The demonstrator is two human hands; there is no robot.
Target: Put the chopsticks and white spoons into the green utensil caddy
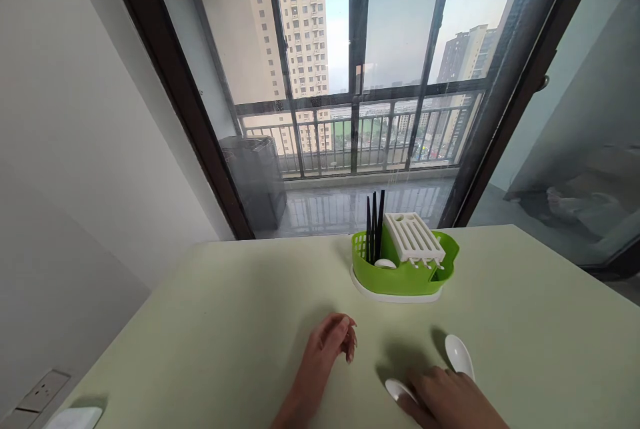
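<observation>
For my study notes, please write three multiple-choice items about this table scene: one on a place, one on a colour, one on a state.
1. Where is the green rack?
A. far side of the table
B. on the floor
C. under the right hand

2. What colour are the two spoons by the right hand?
A. black
B. white
C. green

3. How is the left hand?
A. gripping a spoon
B. empty, fingers curled
C. inside the rack

Answers: 1 A, it stands beyond both hands; 2 B, both bowls look white; 3 B, it holds nothing.
</observation>
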